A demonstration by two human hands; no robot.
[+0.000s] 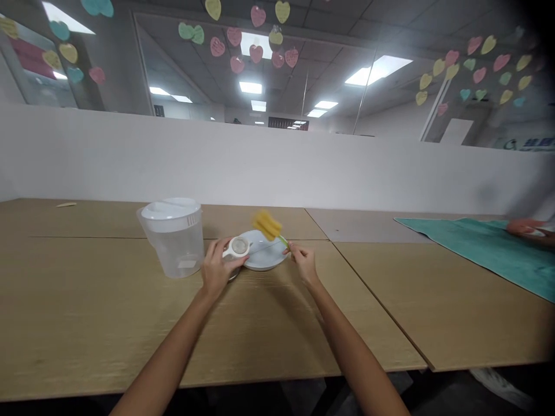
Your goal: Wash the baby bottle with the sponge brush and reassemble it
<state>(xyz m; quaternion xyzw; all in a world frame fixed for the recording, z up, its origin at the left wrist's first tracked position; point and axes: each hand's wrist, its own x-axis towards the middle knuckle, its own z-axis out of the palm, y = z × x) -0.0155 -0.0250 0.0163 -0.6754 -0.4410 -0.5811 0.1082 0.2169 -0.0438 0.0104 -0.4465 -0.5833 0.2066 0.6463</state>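
My left hand (215, 270) is closed around a small container with a round white top (239, 247). Its top has a greyish centre, and part of a see-through body with a dark rim shows below my fingers. In my right hand (304, 263), the fingers pinch the green handle of a yellow sponge brush (267, 225), whose head is a little blurred. The sponge head is over the far side of a white dish (263, 257). This dish stands on the table between my hands, partly hidden by the container.
A clear plastic pitcher (180, 248) with a white lid stands left of my left hand. At right, a green cloth (472, 245) lies on the tables, with another person's hand (522, 226) at it. A white partition (277, 170) rises behind the wooden table (108, 323).
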